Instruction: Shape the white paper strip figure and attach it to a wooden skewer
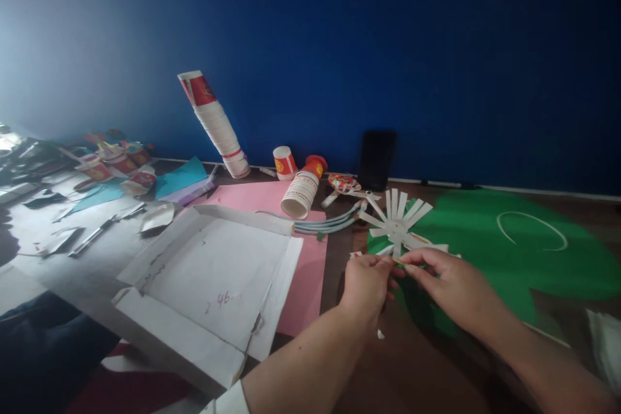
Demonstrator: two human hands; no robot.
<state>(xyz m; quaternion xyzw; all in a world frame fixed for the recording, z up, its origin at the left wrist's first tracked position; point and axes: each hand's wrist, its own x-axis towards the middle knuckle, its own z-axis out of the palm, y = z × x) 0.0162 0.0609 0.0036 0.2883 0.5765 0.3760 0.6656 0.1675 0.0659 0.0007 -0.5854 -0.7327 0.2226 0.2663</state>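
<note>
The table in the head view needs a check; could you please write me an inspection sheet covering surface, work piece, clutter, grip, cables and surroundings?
Surface: dark table, partly covered by a pink sheet and a green sheet.
Work piece: white strip fan, its strips spread out from a centre.
Clutter: open white box, tall leaning cup stack, shorter tilted cup stack, small white scrap.
Grip: left hand and right hand close together, fingertips pinching at the fan's near edge; exact contact is hard to see.
Cables: looped pale cable between box and fan.
Surroundings: blue partition behind, a dark phone-like slab upright before it.
</note>
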